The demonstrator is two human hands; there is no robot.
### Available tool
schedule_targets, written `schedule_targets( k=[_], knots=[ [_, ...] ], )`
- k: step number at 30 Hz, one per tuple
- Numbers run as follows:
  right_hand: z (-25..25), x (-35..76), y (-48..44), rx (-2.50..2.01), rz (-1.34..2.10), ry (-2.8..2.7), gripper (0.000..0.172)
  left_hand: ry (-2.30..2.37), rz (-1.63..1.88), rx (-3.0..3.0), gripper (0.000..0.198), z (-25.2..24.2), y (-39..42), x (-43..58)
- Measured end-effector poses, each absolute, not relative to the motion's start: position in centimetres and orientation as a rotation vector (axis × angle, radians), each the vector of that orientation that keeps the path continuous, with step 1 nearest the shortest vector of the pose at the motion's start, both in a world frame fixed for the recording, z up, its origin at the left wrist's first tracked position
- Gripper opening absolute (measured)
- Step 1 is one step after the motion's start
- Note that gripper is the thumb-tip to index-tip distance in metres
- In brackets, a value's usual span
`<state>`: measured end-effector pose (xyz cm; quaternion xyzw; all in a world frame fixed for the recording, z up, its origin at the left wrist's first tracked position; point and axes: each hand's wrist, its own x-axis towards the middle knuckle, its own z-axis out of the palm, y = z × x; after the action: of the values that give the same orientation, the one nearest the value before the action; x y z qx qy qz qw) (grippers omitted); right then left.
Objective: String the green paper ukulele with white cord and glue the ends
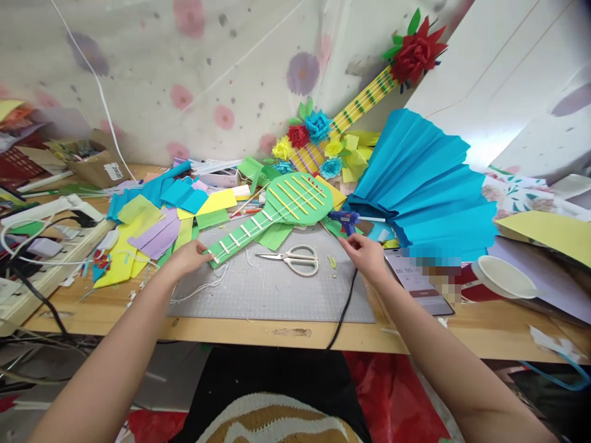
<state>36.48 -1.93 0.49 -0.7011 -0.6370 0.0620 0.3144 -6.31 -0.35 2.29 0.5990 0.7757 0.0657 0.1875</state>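
My left hand [187, 257] pinches the end of the neck of a green paper-covered toy guitar [300, 198], which lies slanted across the table. White strips cross its neck, yellow strips cross its rounded body, and white strings run along it. At the lower end of a blue hot glue gun's handle, my right hand [365, 253] has its fingers closed. The glue gun [345, 218] points left, with a clear glue stick out of its back and a black cord below. Scissors [300, 259] with pale handles lie between my hands on the grey cutting mat [277, 301].
A yellow decorated guitar [364, 101] with paper flowers leans against the wall. Pleated blue paper [425, 184] stands at right, near a phone [415, 286] and a paper cup [498, 278]. Coloured paper scraps [154, 231] lie at left beside a power strip [55, 264].
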Motion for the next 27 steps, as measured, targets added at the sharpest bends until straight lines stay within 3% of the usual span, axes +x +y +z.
schedule_targets(
  k=[6,12,16,21,27],
  knots=[
    [-0.7,38.9,0.9,-1.857,-0.03,-1.48,0.044,2.123,0.272,1.5,0.033,2.1,-0.1,-6.4],
    [-1.3,38.6,3.1,-2.009,0.226,-1.61,0.031,1.995,0.401,1.24,0.039,2.3,-0.5,-5.9],
    [-1.0,38.6,2.6,-1.969,0.334,-1.383,0.035,1.977,0.479,1.171,0.037,2.4,-0.6,-5.7],
    [-0.2,39.0,1.7,-1.808,0.351,-1.16,0.036,1.981,0.511,1.161,0.033,1.8,-0.1,-5.7],
    [1.1,37.0,1.9,-1.514,0.689,-1.106,0.029,1.981,0.525,1.165,0.034,1.0,0.6,-5.6]
  ],
)
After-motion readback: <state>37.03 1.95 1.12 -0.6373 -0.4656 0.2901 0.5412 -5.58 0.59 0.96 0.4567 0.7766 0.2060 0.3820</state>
